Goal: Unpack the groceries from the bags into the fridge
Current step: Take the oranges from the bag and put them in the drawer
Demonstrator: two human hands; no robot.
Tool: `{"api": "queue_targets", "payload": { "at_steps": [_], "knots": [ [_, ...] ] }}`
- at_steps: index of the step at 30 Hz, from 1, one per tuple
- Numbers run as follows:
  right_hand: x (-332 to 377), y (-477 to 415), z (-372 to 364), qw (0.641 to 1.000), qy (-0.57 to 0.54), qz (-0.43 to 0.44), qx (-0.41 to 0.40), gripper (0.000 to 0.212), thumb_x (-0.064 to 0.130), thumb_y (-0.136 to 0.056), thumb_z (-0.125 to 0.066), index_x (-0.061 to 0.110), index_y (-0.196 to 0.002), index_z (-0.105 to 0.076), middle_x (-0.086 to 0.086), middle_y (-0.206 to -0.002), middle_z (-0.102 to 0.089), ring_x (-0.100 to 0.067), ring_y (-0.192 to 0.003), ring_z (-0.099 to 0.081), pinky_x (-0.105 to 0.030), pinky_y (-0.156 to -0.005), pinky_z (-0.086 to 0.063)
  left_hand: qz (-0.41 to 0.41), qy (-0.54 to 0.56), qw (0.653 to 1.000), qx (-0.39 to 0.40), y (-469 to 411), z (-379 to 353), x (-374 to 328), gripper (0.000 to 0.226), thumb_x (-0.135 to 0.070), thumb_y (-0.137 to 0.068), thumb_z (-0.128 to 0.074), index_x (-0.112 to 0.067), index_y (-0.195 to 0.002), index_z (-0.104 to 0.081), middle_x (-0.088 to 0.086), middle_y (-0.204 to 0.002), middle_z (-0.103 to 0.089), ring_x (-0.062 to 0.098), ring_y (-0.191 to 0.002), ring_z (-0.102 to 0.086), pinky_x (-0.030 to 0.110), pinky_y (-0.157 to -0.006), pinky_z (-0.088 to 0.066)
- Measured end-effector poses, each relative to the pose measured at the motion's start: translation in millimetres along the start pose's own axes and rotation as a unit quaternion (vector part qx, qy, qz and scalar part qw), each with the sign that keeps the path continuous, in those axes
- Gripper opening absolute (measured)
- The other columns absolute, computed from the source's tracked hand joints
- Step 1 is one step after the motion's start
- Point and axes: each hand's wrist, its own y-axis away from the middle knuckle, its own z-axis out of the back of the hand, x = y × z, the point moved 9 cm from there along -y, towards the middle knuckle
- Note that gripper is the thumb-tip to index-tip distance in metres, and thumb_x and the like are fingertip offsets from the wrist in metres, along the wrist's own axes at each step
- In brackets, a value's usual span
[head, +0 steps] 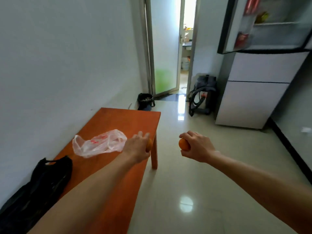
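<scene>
A: What is held, and where?
B: Lower centre. The left hand grips the left orange over the table edge; the right hand grips the right orange.
A: The fridge?
B: Upper right, open.

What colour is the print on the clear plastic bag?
Red, on the clear bag; head view shows it.

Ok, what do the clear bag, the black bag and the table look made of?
Clear bag: thin translucent plastic film, crinkled, red print. Black bag: likely plastic too, limp, faintly shiny; could be fabric. Table: probably wood or laminate, smooth orange-brown surface.
</scene>
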Motion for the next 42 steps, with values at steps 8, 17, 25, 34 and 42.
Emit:
{"api": "queue_targets", "payload": {
  "at_steps": [8, 17, 25, 34, 42],
  "knots": [
    [-220, 24, 51, 0.995, 0.023, -0.098, -0.020, 0.055, 0.046, -0.075, -0.070, 0.026, -0.123, -0.054, 0.000, -0.117, -0.057, -0.022, -0.094, -0.058, -0.029, -0.071, -0.045, -0.090, 0.031, 0.995, 0.002, -139, -23, -185, 0.053, -0.036, -0.078, -0.072, -0.023, -0.122, -0.045, 0.003, -0.112, -0.051, 0.022, -0.094, -0.056, 0.031, -0.071, -0.047],
    [-396, -2, 56, 0.986, 0.031, -0.163, -0.035, 0.054, 0.048, -0.076, -0.071, 0.024, -0.121, -0.053, 0.000, -0.113, -0.057, -0.017, -0.088, -0.055, -0.025, -0.069, -0.038, -0.176, 0.011, 0.984, 0.030, -287, -68, -311, 0.055, -0.035, -0.079, -0.069, -0.023, -0.125, -0.043, 0.002, -0.113, -0.051, 0.022, -0.095, -0.054, 0.029, -0.071, -0.044],
    [-573, -92, 79, 0.971, 0.046, -0.228, -0.052, 0.060, 0.045, -0.073, -0.067, 0.028, -0.127, -0.050, -0.001, -0.108, -0.055, -0.023, -0.094, -0.058, -0.035, -0.069, -0.052, -0.270, 0.006, 0.962, 0.030, -488, -71, -412, 0.055, -0.035, -0.079, -0.069, -0.022, -0.124, -0.042, 0.004, -0.117, -0.049, 0.025, -0.103, -0.054, 0.037, -0.080, -0.052],
    [-767, -140, 132, 0.940, 0.073, -0.320, -0.091, 0.052, 0.051, -0.073, -0.065, 0.027, -0.120, -0.057, 0.000, -0.108, -0.059, -0.023, -0.092, -0.060, -0.033, -0.068, -0.052, -0.366, -0.008, 0.930, 0.010, -674, -47, -558, 0.056, -0.038, -0.082, -0.063, -0.022, -0.129, -0.039, 0.006, -0.116, -0.047, 0.027, -0.105, -0.053, 0.039, -0.074, -0.047],
    [-950, -200, 169, 0.935, 0.062, -0.328, -0.121, 0.050, 0.050, -0.076, -0.069, 0.029, -0.119, -0.054, 0.004, -0.111, -0.055, -0.019, -0.097, -0.056, -0.034, -0.073, -0.051, -0.366, 0.013, 0.930, -0.001, -831, -55, -685, 0.055, -0.038, -0.082, -0.062, -0.022, -0.129, -0.038, 0.006, -0.122, -0.047, 0.031, -0.103, -0.056, 0.040, -0.077, -0.047]
  ]
}}
